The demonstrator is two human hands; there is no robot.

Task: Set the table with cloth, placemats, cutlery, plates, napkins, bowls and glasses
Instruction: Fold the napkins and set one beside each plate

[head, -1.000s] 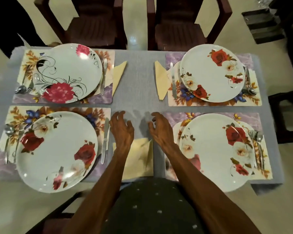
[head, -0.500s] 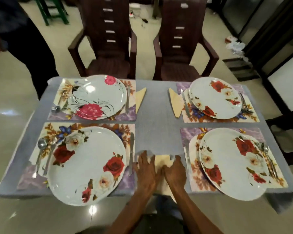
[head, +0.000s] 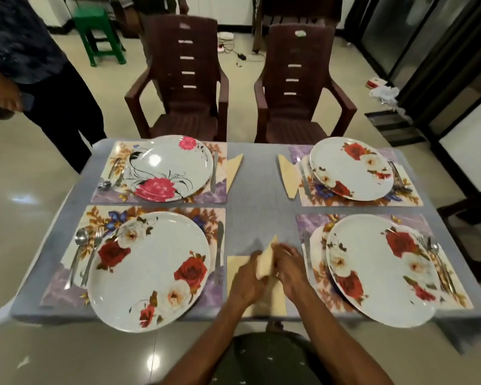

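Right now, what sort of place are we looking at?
Probably a home dining room: a clothed table set with floral plates, two brown plastic armchairs pulled up, tiled floor.

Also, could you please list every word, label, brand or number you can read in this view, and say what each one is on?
No text can be read anywhere in this view.
The plates, such as the near left plate, carry only flower patterns.
The placemats, such as the far right placemat, show only printed flowers and leaves.
The napkin held by the left hand and right hand is plain yellow.
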